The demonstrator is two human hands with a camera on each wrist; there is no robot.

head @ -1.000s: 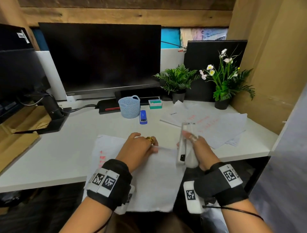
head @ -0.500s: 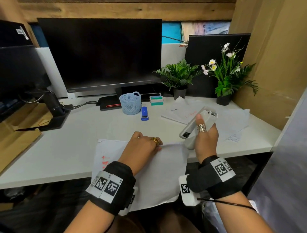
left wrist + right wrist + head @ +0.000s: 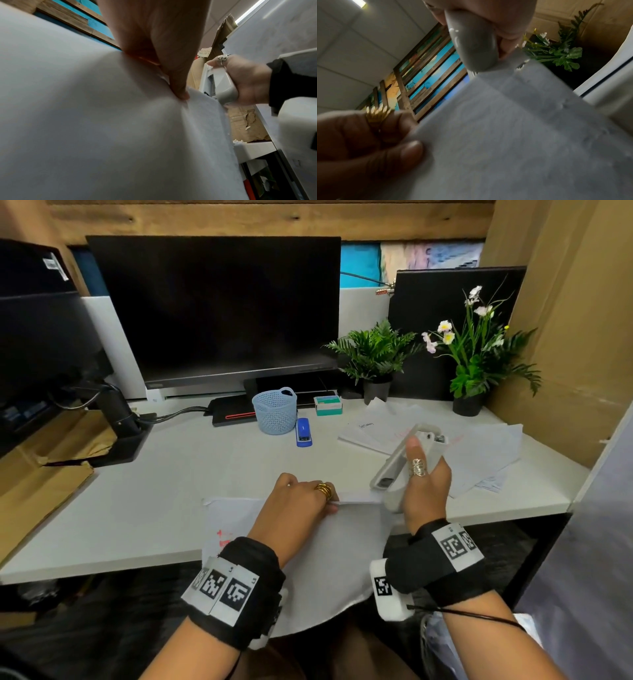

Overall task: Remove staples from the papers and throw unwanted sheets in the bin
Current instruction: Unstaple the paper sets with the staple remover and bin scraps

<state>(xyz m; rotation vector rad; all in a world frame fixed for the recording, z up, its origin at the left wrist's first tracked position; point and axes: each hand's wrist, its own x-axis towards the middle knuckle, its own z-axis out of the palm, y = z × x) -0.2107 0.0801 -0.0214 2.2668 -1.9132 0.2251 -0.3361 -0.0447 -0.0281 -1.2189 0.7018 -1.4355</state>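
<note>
Drooping over the desk's (image 3: 102, 525) front edge, one white sheet of paper (image 3: 329, 559) with faint red marks is being pinched at its far edge by the left hand (image 3: 301, 501). The right hand (image 3: 424, 491) is gripping one pale grey staple remover (image 3: 404, 460), tilted just above the sheet's right corner. One loose spread of papers (image 3: 479, 446) is lying beyond, with two potted plants (image 3: 376, 354) behind it.

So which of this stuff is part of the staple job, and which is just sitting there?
In use:
left hand pinching the sheets
right hand gripping the grey tool
loose papers, far right

Lying about:
blue stapler
basket
small box
two plants
monitor
</note>
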